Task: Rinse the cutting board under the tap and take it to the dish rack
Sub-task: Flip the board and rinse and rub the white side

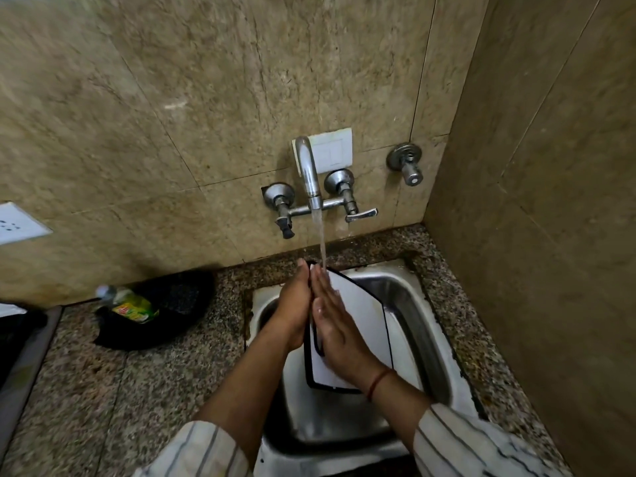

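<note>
Sandwiching the cutting board under the tap, left hand and right hand press flat-fingered.

Both forearms reach forward and converge. Left hand and right hand stand palm to palm, fingers straight, pointing up and away, pressing the cutting board between them. Red thread on right wrist.

One cutting board; one tap; two hands
</note>
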